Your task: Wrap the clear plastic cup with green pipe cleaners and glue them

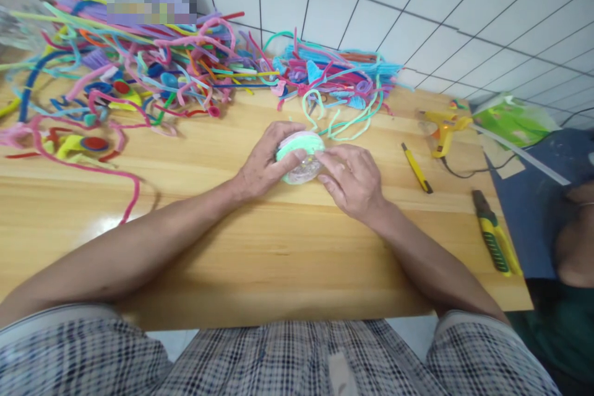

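Observation:
Near the middle of the wooden table (278, 247), a small round piece (307, 168) shows a mint-green and pale pink fuzzy rim and a shiny, clear-looking centre. My left hand (268, 163) is wrapped round its left side, the thumb lying over the front. At its right edge, the fingertips of my right hand (355, 180) touch the piece, with the fingers bent and close together. Whether anything small is between those fingertips cannot be made out. Pale green pipe cleaners (357, 127) lie looped just behind the hands.
Piles of coloured pipe cleaners (185, 62) line the back left. At right lie a yellow glue gun (445, 130) with a cord, a yellow cutter (416, 167) and green-black pliers (494, 238). Another person's arm (575, 241) shows at the far right.

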### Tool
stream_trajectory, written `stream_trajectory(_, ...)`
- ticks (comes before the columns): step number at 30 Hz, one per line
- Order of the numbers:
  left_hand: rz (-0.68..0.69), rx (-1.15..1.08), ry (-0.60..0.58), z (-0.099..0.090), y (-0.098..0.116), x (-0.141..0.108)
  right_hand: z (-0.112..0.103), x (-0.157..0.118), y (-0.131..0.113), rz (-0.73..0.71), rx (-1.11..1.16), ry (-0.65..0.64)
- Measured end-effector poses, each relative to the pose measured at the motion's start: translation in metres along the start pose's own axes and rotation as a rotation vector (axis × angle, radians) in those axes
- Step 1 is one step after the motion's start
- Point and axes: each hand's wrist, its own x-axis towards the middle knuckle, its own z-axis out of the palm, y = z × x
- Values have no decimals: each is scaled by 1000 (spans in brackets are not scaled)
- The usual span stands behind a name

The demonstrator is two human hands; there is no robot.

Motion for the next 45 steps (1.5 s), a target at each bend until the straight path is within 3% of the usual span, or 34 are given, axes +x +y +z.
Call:
stream_trajectory(11, -40, -61, -43, -1, 7, 1, 6, 7, -4, -36, -6, 199)
stream_trajectory(18, -81, -104, -67, -3, 7, 1, 11, 5, 0, -13, -20, 193)
stream_trajectory(24, -110, -89, -81, -5, 11, 2, 15, 12, -2, -75, -6, 342)
stream_trajectory(33, -68, -81, -97, -5, 10, 2, 12, 7, 0, -8, -61, 258)
stream_trajectory(45, -50, -79, -136, -9, 7, 4, 12, 6, -1, -51, -44, 299)
